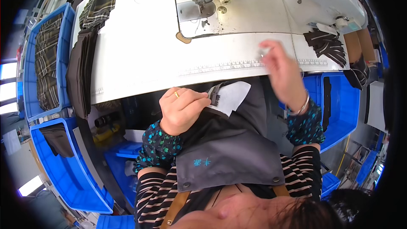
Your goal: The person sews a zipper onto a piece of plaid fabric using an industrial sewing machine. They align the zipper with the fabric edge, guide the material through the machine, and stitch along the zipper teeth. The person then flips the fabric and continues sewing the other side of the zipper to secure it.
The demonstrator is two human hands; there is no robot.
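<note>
At the far left, upper blue bin held a pile of plaid cloth; lower blue bin, nearer the person, had folded dark cloth in its upper end. Next right, dark stack hung over the bench at its left end, more plaid pieces lying just behind it.

Left hand, ring on one finger: closed, thumb and fingers pinching the left edge of the fabric piece, which was part white, part dark stripe with a frayed edge. Piece sat just off the bench's front edge, above the person's dark apron.

Sewing machine stood behind, needle end near bench centre, arm running right. Ruler strip ran along the front edge.

Right hand was raised by that edge, well apart from the piece. Motion-blurred, fingers curled, something small and shiny at the tips; couldn't tell if gripped.

Far right: dark striped scraps on the bench, right blue bin below.
</note>
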